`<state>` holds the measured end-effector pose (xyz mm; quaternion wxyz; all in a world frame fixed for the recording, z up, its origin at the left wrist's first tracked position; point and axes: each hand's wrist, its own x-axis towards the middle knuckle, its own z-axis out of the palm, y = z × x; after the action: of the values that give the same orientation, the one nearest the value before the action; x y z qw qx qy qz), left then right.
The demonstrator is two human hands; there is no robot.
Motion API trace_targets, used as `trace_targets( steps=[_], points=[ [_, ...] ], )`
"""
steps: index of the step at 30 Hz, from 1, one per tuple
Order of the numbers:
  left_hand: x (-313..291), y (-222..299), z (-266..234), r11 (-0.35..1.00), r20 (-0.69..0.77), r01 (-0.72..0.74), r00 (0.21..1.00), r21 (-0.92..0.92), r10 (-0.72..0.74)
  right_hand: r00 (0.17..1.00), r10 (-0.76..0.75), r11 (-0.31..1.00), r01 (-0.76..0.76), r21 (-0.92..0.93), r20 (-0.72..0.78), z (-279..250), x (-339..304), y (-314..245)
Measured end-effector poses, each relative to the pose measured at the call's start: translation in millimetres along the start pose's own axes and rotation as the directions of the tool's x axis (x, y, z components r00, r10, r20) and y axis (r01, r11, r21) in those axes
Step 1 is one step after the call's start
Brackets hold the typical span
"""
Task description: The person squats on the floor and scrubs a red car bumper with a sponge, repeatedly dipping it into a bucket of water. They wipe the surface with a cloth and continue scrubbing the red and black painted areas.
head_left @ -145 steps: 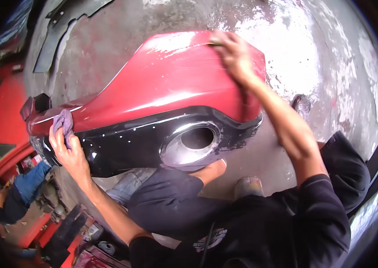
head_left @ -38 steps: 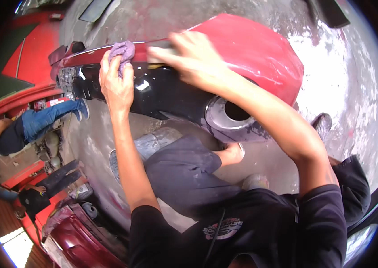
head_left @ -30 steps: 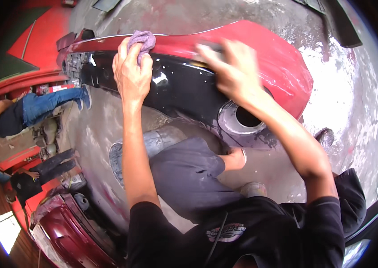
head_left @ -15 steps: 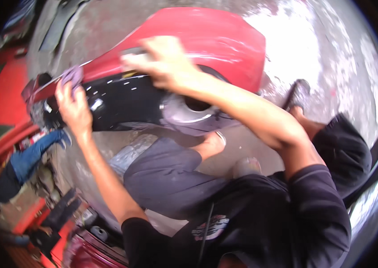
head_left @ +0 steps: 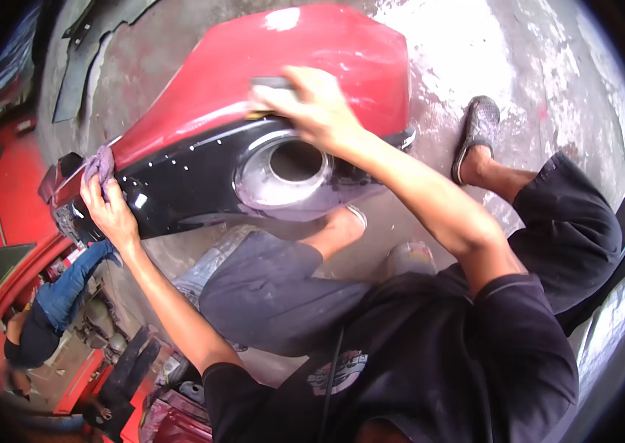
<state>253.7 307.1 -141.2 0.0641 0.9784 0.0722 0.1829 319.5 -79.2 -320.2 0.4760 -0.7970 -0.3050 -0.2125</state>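
Note:
A large car bumper (head_left: 298, 48), glossy red above and black below, lies across the view. Its lower right part has a grey surround with a round opening (head_left: 296, 161). My right hand (head_left: 327, 111) is closed on a small dark block (head_left: 268, 82), held against the bumper around the red-black border, above the opening. Motion blurs the fingertips, and a yellowish edge shows beneath them. At the bumper's left end, my left hand (head_left: 113, 214) presses a crumpled purple cloth (head_left: 98, 165) to the surface, with its fingers over the cloth.
A long dark trim piece (head_left: 80, 66) lies on the patchy concrete floor at the far left. Red car panels (head_left: 13, 199) stand at left. Another person in blue jeans (head_left: 69, 292) is lower left, near scattered parts. My sandalled foot (head_left: 479, 133) rests right of the bumper.
My right hand has slid rightward along the bumper with the block, uncovering the round opening. My left hand stays on the cloth at the left end. The whole view has shifted slightly.

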Motion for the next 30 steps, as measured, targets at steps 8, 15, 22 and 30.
trace_targets(
  steps=[8, 15, 22, 30],
  points=[
    [7.8, 6.9, 2.4, 1.0, -0.006, -0.022, 1.0, 0.018, 0.022, 0.984, 0.168, 0.986, -0.169, -0.006, -0.051, 10.8, 7.6, -8.1],
    [-1.6, 0.7, -5.7, 1.0, -0.008, 0.02, 1.0, 0.002, -0.02, 0.925, 0.307, 0.91, -0.354, 0.217, 0.223, -53.0, -9.6, 87.7],
    [3.9, 12.6, -1.4, 0.999, 0.008, 0.036, 0.999, -0.036, -0.035, 0.953, 0.115, 0.973, -0.165, 0.162, 0.28, 43.0, 104.6, -23.8],
    [4.7, 23.4, -4.3, 0.999, 0.003, 0.033, 0.999, -0.015, -0.033, 0.779, 0.585, 0.811, -0.557, -0.179, 0.226, -43.5, -5.0, 145.0]
  ],
)
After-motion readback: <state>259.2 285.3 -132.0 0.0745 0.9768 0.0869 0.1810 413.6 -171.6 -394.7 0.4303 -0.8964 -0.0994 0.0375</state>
